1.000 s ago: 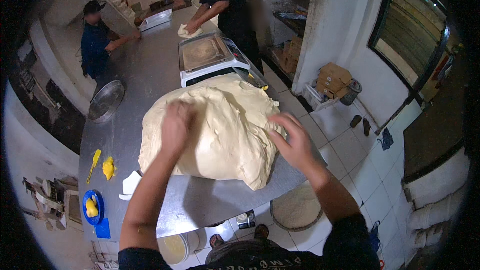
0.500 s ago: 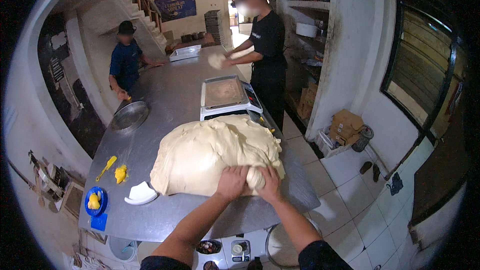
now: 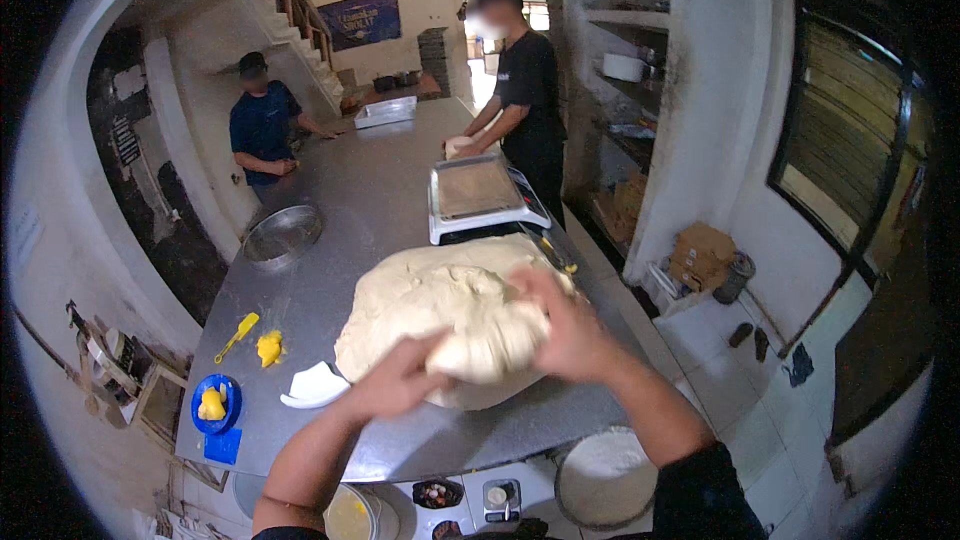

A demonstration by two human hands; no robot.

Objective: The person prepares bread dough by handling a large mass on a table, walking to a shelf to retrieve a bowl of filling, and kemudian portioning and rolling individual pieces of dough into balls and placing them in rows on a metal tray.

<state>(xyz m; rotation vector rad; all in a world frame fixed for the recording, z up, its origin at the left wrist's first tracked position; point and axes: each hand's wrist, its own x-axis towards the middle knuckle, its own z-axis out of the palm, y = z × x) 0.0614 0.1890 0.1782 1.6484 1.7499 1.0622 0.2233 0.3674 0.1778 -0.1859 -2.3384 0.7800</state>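
Observation:
A large, pale, soft mass of dough is spread on the steel table. Over its near side, my two hands grip a thick lump of dough between them. My left hand holds the lump's left end, fingers curled against it. My right hand is wrapped round the other end, somewhat blurred by motion. Whether the lump is still joined to the mass beneath, I cannot tell. A white curved scraper lies just left of the dough, near my left forearm.
Behind the dough stands a white scale with a tray on top. Along the steel table's left side are a round pan, a yellow tool, yellow fat and a blue bowl. Two co-workers stand farther back, one handling dough.
My hands have moved apart, with a larger lump of dough bulging up between them. The far-right co-worker's dough has come down to the table. The left co-worker's hand has left the pan.

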